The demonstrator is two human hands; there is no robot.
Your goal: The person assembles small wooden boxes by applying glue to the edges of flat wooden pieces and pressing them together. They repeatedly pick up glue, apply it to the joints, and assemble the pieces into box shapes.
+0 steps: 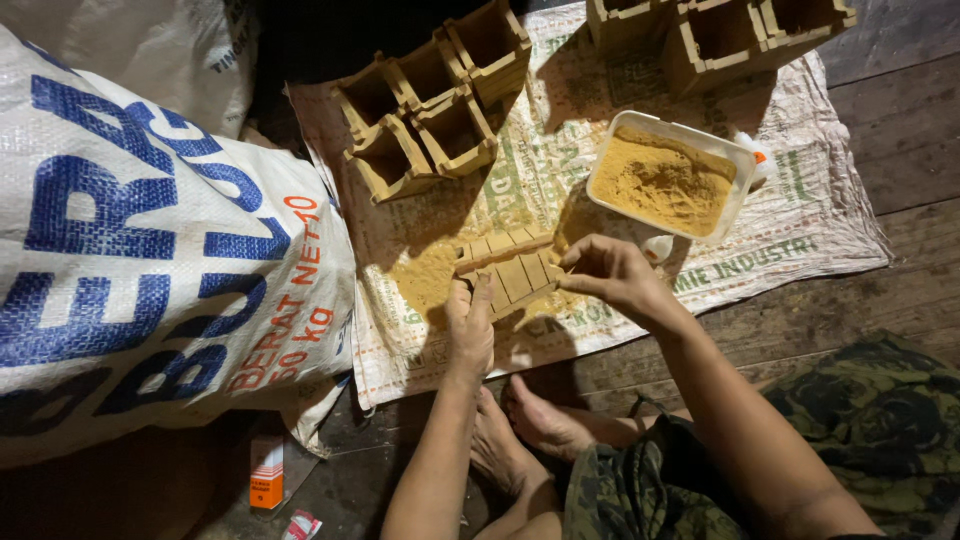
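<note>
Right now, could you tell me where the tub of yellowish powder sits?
The tub of yellowish powder sits right of centre on the woven mat, just beyond the right hand.

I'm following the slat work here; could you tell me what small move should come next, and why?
Probably press the slats flat: the left hand steadies their near edge, right hand pinches the far end, and sawdust lies loose beside them.

Looks like a small home craft workshop: dark plank floor (900,130), woven sack mat (800,215), small wooden boxes (430,110), sawdust tub (668,178), big printed sack (140,260).
</note>
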